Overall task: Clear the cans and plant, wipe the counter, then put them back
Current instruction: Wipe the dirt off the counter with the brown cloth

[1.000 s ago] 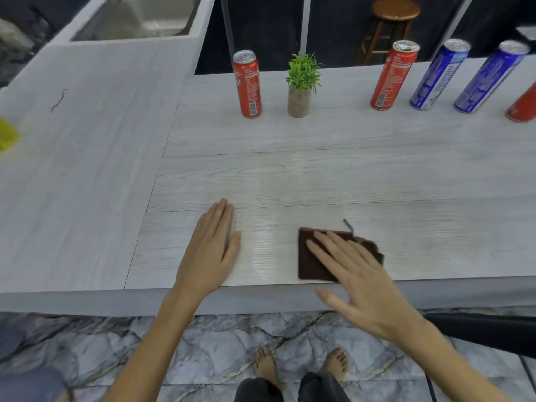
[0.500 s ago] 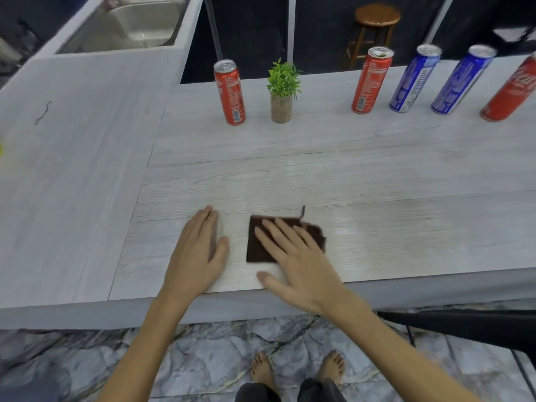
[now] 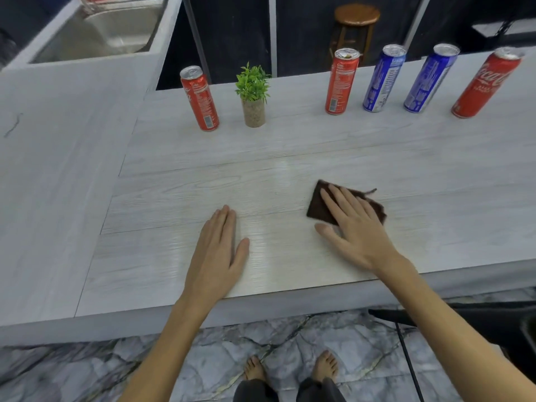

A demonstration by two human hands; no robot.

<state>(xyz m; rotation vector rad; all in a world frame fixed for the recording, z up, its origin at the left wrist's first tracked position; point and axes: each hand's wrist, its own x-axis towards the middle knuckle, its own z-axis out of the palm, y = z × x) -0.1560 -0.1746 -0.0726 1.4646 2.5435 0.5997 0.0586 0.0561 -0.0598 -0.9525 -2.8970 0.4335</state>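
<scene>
My right hand [image 3: 358, 227] lies flat with spread fingers on a dark brown cloth [image 3: 318, 207], pressing it to the pale wood-grain counter [image 3: 290, 158]. My left hand [image 3: 217, 253] rests flat on the counter near the front edge, holding nothing. Along the far edge stand a red can [image 3: 200, 98], a small green plant in a speckled pot [image 3: 253, 95], a second red can [image 3: 341, 81], two blue cans [image 3: 383, 78] [image 3: 429, 79] and a third red can [image 3: 485, 82].
A steel sink [image 3: 98, 33] is set into the side counter at the far left. A wooden stool [image 3: 356, 24] stands behind the counter. A dark chair [image 3: 464, 317] sits at my lower right, over a marble floor.
My right hand has slid the cloth left, then right and further from me across the counter. My left hand has stayed flat in place. The camera view has shifted.
</scene>
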